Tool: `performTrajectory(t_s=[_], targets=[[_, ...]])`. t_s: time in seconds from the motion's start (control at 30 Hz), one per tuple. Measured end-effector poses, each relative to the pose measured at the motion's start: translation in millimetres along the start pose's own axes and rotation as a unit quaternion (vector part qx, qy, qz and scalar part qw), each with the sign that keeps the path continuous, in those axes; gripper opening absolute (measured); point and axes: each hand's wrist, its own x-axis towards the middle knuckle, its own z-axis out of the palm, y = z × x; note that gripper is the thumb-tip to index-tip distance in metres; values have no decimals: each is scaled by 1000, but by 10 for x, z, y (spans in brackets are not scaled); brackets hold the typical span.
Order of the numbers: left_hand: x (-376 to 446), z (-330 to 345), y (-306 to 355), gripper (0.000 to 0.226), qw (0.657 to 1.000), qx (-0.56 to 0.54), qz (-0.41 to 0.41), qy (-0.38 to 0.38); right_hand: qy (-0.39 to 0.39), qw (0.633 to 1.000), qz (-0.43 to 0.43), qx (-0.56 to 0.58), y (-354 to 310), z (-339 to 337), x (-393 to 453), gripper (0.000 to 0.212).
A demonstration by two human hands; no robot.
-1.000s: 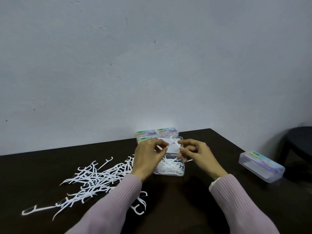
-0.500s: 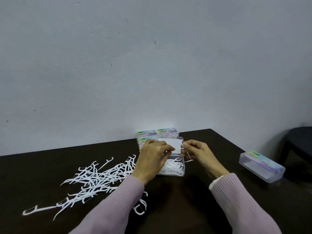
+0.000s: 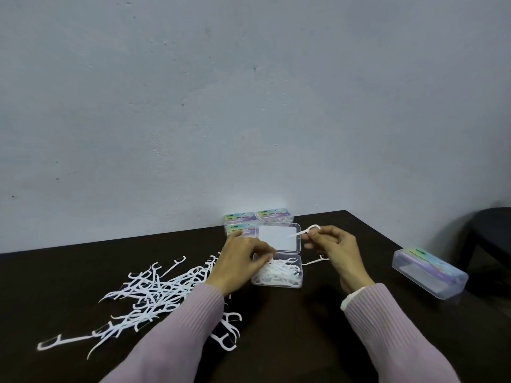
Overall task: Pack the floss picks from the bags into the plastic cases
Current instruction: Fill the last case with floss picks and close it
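An open clear plastic case (image 3: 300, 283) sits mid-table, holding several white floss picks, its lid (image 3: 278, 238) laid flat behind it. My left hand (image 3: 240, 265) reaches over the case's left rim, fingertips touching the picks inside; whether it pinches one is hidden. My right hand (image 3: 336, 251) hovers right of the lid and pinches a single floss pick (image 3: 305, 230) by its head end. One loose floss pick (image 3: 313, 261) lies beside the case under that hand. A pile of loose floss picks (image 3: 149, 291) spreads across the table to the left.
Three closed labelled cases (image 3: 272, 216) stand stacked against the wall behind the open case. Another closed case (image 3: 430, 272) lies at the right near the table edge. A dark stool (image 3: 492, 230) stands beyond the dark table (image 3: 304, 341) on the right.
My right hand has lifted away to the right with one pick pinched in it. My left hand dropped from the lid area down onto the picks in the case.
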Motion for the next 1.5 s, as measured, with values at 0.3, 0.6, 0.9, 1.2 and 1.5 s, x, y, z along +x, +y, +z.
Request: performTrajectory(t_s=[0.3, 0.6, 0.9, 1.2, 1.5], targets=[[-25, -13, -95, 15, 1000, 6, -14, -24, -21, 905, -74, -418, 86, 165, -133, 16], [-36, 55, -132, 24, 998, 27, -10, -54, -25, 794, -22, -608, 95, -107, -70, 26], [-66, 80, -58, 21, 998, 30, -43, -45, -37, 706, -47, -706, 136, -135, -55, 24], [-48, 99, 11, 27, 997, 0, -45, -66, 63, 828, -105, -547, 96, -104, -36, 18], [-9, 39, -62, 18, 996, -67, -55, 24, -155, 790, -232, -546, 124, 52, -104, 13]])
